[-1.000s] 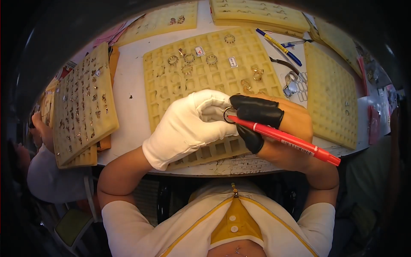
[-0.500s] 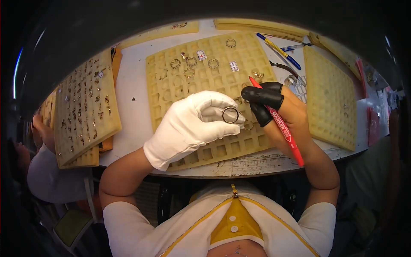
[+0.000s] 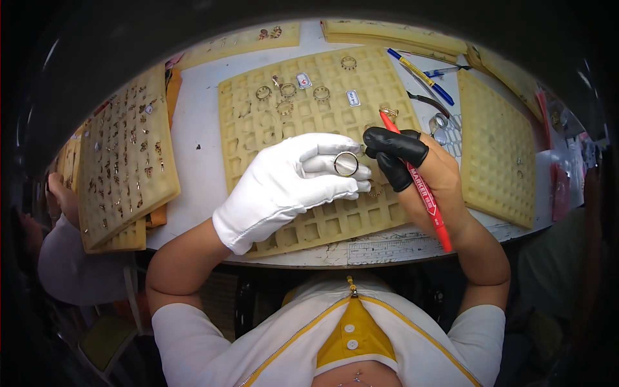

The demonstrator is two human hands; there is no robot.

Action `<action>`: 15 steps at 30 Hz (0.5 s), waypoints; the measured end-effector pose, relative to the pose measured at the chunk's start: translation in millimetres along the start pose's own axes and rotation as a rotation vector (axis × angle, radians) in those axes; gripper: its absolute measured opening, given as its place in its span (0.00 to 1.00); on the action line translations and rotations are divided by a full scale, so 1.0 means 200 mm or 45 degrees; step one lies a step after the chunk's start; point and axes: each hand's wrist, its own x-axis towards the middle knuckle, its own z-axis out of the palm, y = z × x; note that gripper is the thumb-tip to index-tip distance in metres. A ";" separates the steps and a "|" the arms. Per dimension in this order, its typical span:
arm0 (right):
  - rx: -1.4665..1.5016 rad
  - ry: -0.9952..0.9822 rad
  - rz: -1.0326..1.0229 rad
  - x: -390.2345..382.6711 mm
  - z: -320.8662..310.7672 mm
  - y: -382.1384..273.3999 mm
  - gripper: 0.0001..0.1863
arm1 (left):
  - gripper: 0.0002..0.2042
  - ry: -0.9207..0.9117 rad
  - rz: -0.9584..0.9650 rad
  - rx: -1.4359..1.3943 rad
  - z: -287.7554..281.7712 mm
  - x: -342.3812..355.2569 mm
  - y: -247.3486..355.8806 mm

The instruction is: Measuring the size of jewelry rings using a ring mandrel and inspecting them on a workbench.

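My left hand [image 3: 293, 184], in a white glove, is closed on a ring [image 3: 346, 153] that it holds up between thumb and fingertips. Close by on the right, my right hand [image 3: 419, 164] grips a red marker [image 3: 426, 201], its tip slanting up and away to the left. Black rubber finger cots cover the thumb and some fingers of that hand. Both hands hover over a pale yellow tray [image 3: 290, 242] of square pockets. Several rings, such as one near the back [image 3: 321, 93], and two small white labels [image 3: 353, 98] lie on it.
At the left stands a yellow tray [image 3: 106, 184] full of small jewellery pieces; another yellow tray [image 3: 496, 155] is at the right. A blue-and-yellow pen [image 3: 420, 75] and dark-handled pliers [image 3: 427, 101] lie behind my right hand. Another person's arm [image 3: 63, 193] shows at the far left.
The red marker has tilted slightly, its tip shifting a little right and its rear end left. Both hands keep their grips in nearly the same place.
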 end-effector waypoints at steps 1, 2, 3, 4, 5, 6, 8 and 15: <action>0.018 0.025 -0.038 0.00 0.01 0.02 0.22 | 0.20 -0.013 0.013 -0.012 0.00 0.00 0.00; 0.008 0.009 -0.027 0.00 0.01 0.01 0.23 | 0.20 -0.026 0.026 -0.024 0.00 0.00 0.00; -0.002 -0.006 -0.015 0.00 0.00 0.01 0.23 | 0.20 -0.028 0.026 -0.026 0.00 0.00 -0.01; -0.013 -0.017 -0.038 0.00 0.00 0.02 0.23 | 0.21 -0.030 0.013 -0.020 0.00 0.01 -0.01; -0.015 -0.011 -0.031 0.00 0.00 0.02 0.23 | 0.21 -0.033 0.000 -0.014 0.00 0.01 -0.01; -0.012 -0.006 -0.031 0.00 0.01 0.02 0.23 | 0.21 0.002 -0.042 -0.031 0.01 0.00 0.01; 0.009 -0.062 -0.025 0.01 0.00 0.00 0.25 | 0.21 0.010 0.038 0.100 0.00 0.00 0.00; -0.071 -0.157 -0.144 0.01 0.01 0.01 0.31 | 0.20 -0.006 0.074 0.124 0.00 0.00 -0.03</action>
